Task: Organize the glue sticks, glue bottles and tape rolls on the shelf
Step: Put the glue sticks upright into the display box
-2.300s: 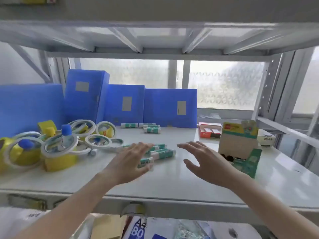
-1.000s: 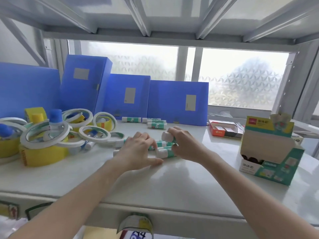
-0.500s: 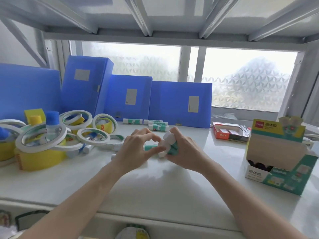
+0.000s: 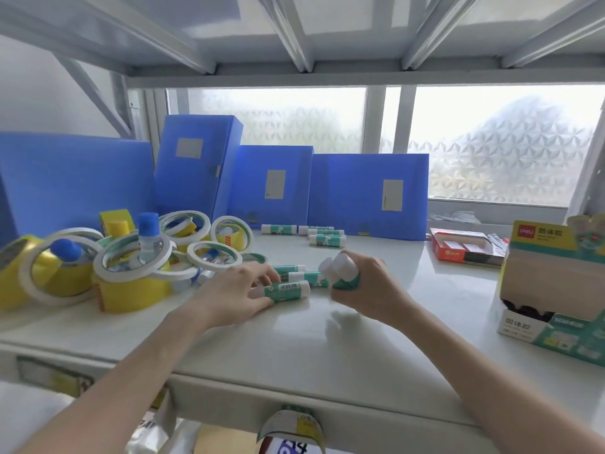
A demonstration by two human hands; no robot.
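My right hand (image 4: 366, 286) grips a bundle of green-and-white glue sticks (image 4: 339, 271), caps pointing up and left, just above the white shelf (image 4: 327, 342). My left hand (image 4: 234, 294) pinches another glue stick (image 4: 288, 290) that lies on the shelf. Two more sticks (image 4: 306, 278) lie just behind it. Three glue sticks (image 4: 322, 235) lie farther back by the blue boxes. At the left, white tape rolls (image 4: 131, 260) and yellow tape rolls (image 4: 131, 291) are piled with blue-capped glue bottles (image 4: 149, 235).
Blue file boxes (image 4: 366, 194) line the back of the shelf. An open glue-stick carton (image 4: 553, 290) stands at the right edge, with a red box (image 4: 461, 252) behind it. The upper shelf's frame (image 4: 294, 44) hangs close overhead.
My right hand has gathered glue sticks off the shelf and lifted them in its fist. My left hand moved from the bundle back down onto a stick on the shelf.
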